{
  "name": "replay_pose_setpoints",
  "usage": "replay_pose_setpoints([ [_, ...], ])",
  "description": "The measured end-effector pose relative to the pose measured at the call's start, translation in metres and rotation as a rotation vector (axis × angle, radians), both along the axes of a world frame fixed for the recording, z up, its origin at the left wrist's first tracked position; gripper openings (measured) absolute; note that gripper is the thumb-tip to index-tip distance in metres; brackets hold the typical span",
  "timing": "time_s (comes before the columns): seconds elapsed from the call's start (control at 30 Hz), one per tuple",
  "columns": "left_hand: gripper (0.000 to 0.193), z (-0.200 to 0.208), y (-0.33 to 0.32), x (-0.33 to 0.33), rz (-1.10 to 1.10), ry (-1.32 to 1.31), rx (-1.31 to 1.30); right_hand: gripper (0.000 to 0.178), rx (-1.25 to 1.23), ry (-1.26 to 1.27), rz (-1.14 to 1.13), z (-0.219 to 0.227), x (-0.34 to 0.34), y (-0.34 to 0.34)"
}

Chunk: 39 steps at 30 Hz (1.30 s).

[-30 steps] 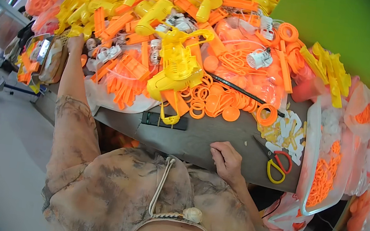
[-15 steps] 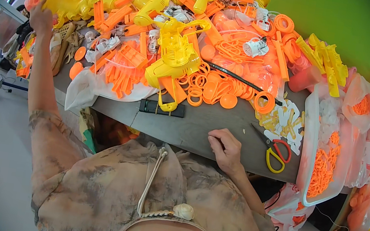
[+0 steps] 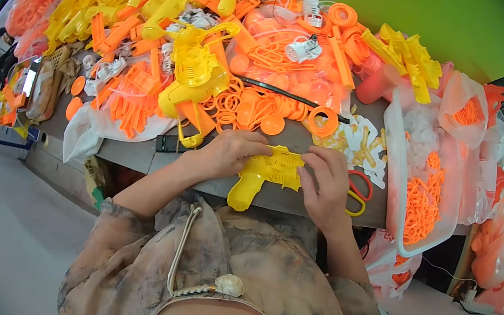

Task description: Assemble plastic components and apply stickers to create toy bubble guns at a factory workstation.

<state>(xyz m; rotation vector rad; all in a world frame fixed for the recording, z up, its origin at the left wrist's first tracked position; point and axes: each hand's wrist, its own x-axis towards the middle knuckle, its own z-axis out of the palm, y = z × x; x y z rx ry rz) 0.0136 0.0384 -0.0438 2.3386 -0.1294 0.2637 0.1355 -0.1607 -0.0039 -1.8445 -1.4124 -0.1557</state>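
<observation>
Over the near edge of the table I hold a yellow plastic toy-gun shell half [image 3: 271, 172], its handle pointing down towards me. My left hand [image 3: 226, 152] is closed, with its fingertips pinching the shell's upper left part. At the shell's other end, the thumb and fingers of my right hand [image 3: 328, 183] close on its right edge. Just beyond my left hand lies a black oblong piece [image 3: 169, 144], partly covered. Close to my right hand are scissors [image 3: 356, 207] with red and yellow handles, their blades hidden behind the hand.
A big heap of yellow shells [image 3: 101, 8] fills the far left. Before it lie another yellow gun body [image 3: 196, 71], orange rings [image 3: 227, 105] and white motor-like units [image 3: 304, 49]. White and yellow bits [image 3: 364, 145] lie beside a clear tub [image 3: 393, 139] of orange parts.
My left hand has come back from the far-left heap with a yellow shell. Both hands now meet at it in front of me. The view has shifted slightly to the right.
</observation>
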Motion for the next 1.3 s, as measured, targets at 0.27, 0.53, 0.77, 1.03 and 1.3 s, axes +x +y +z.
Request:
replay_pose_setpoints([
  [0.27,0.040,-0.011,0.004,0.019,-0.005,-0.069,0.313,0.016,-0.092,-0.191,-0.111,0.008,0.110,0.097],
  [0.53,0.035,0.006,0.001,0.012,0.140,-0.250,0.383,0.027,-0.347,-0.074,-0.373,0.016,0.172,0.183],
  [0.77,0.026,0.017,0.012,0.021,0.296,-0.365,0.213,0.025,-0.419,-0.052,-0.270,0.001,0.194,0.198],
  [1.03,0.036,0.033,0.045,0.133,0.637,-0.417,0.445,0.011,-0.298,0.713,-0.068,0.011,0.197,0.177],
  [1.3,0.033,0.026,0.066,0.174,0.588,-0.108,0.465,0.010,-0.079,0.960,-0.031,0.022,0.189,0.156],
])
